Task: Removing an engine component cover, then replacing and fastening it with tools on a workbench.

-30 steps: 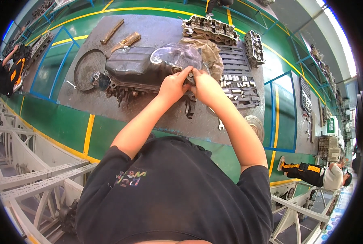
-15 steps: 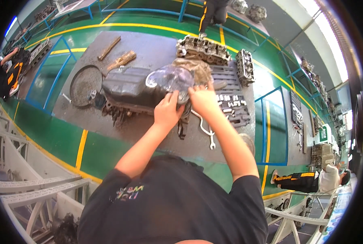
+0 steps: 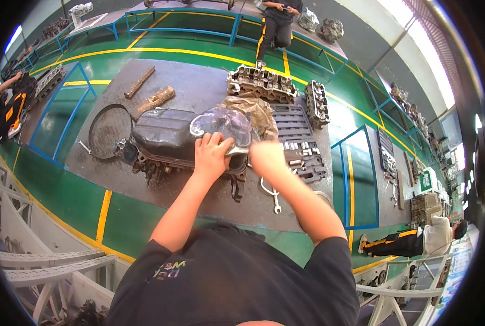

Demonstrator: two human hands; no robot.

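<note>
An engine block lies on its side on a grey bench, with a dark oil pan point(image 3: 163, 127) on top and a shiny rounded cover point(image 3: 223, 124) at its right end. My left hand point(image 3: 211, 156) is over the near edge of this end, fingers bent, thumb beside a bright metal part point(image 3: 237, 150). What its fingertips grip is hidden. My right hand point(image 3: 268, 161) is at the engine's right end, smeared by motion, so its fingers do not show clearly. Below it lies a wrench point(image 3: 276, 202). Crumpled brown paper point(image 3: 256, 113) lies behind the cover.
An open socket set case point(image 3: 294, 122) sits right of the engine. Two cylinder heads point(image 3: 261, 86) point(image 3: 317, 103) stand behind it. On the left are a round tray point(image 3: 110, 130), a small wrench point(image 3: 84, 146) and two wooden pieces point(image 3: 158, 99). A person point(image 3: 275, 32) stands beyond the bench.
My view has tilted, so the bench sits lower in the picture. My left hand has shifted slightly left along the engine's edge. My right hand, sharp before with fingers on the engine, is now blurred.
</note>
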